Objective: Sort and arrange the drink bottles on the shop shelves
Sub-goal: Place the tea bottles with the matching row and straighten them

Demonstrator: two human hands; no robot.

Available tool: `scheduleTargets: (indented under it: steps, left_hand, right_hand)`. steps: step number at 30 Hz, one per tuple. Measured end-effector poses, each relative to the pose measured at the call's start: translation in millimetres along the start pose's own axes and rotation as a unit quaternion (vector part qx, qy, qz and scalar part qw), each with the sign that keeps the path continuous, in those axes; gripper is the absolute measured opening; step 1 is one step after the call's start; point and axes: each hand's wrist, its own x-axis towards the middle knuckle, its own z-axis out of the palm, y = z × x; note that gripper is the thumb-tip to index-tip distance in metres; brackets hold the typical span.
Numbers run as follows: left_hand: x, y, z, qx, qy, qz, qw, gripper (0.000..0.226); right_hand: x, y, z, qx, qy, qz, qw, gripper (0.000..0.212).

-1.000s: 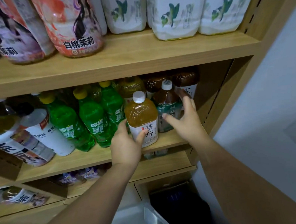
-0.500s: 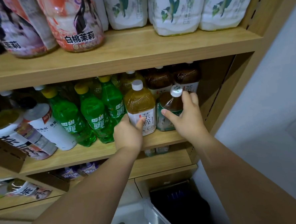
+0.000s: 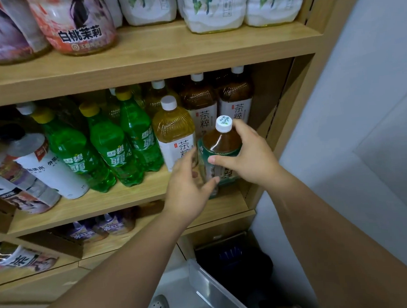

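On the middle shelf [image 3: 105, 205], my right hand [image 3: 248, 156] grips a brown tea bottle with a green label and white cap [image 3: 221, 143]. The bottle is tilted towards me at the shelf's front right. My left hand [image 3: 188, 193] is just left of and below it, fingers spread, thumb by the bottle's lower part. A yellow tea bottle with a white label [image 3: 172, 124] stands free to the left. Two dark tea bottles [image 3: 198, 99] stand behind in the right corner.
Green soda bottles with yellow caps [image 3: 111, 145] fill the shelf's middle, and white-labelled bottles [image 3: 48, 168] lean at the left. The upper shelf [image 3: 144, 59] holds large bottles. The wooden side panel [image 3: 287, 96] closes the right. A plastic bin [image 3: 220, 293] sits below.
My right hand has pulled the green-labelled bottle forward and tipped it towards me. My left hand has let go of the yellow tea bottle and moved right, under the green-labelled one.
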Motion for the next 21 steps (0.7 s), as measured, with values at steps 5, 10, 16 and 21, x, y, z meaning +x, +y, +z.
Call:
scheduleTargets:
  steps: [5,10,16,21]
  left_hand:
    - [16.7,5.2,2.9,-0.047,-0.083,-0.014,0.995,0.095]
    - [17.2,-0.9,-2.4,-0.063,-0.101,-0.004,0.993,0.080]
    - [-2.2,-0.2,-11.6,-0.052,-0.126,0.027,0.990,0.082]
    - [-23.8,-8.2,-27.6,-0.070,-0.152,0.018,0.986,0.086]
  right_hand:
    - [-6.3,9.5,-11.4,0.032,-0.052,0.004,0.998,0.086]
    - [-25.3,13.0,-6.5,0.043,-0.021,-0.001,0.999,0.083]
    - [-59.0,4.6,-2.9,0.089,0.010,0.015,0.996,0.080]
    - [-83.4,-5.8,10.0,0.117,0.032,0.043,0.992,0.083]
